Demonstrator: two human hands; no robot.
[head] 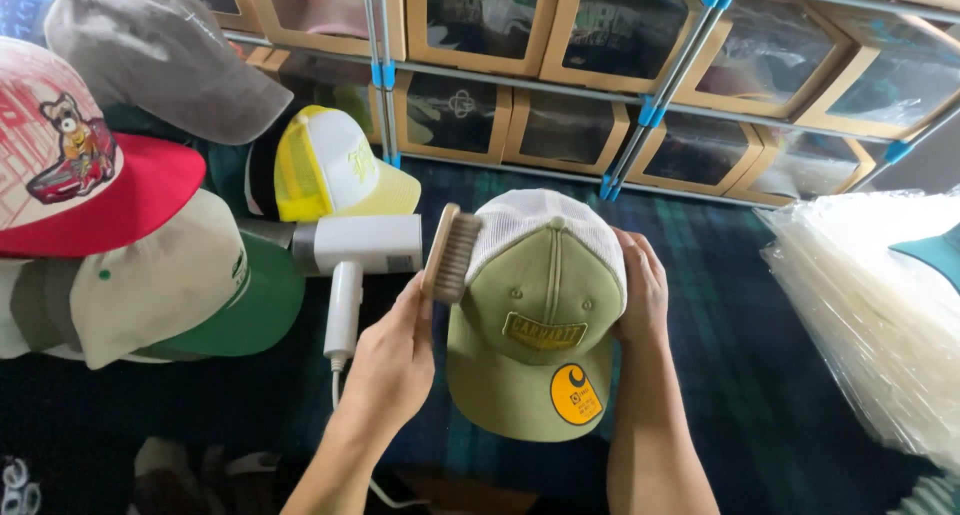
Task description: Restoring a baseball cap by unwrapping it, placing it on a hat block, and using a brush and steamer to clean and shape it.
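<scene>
Left hand grips wooden bristle brush, bristles against olive trucker cap; right hand cups cap's far side above dark plaid cloth. Best: short light strokes, cap steadied, clear of brim sticker.

The right hand has its fingers tucked behind the olive cap, out of sight. The left hand covers the handle of the wooden brush. What sits inside the windowed cardboard boxes is lost to glare. The stack of clear plastic bags and the teal cap run off the right edge.
</scene>
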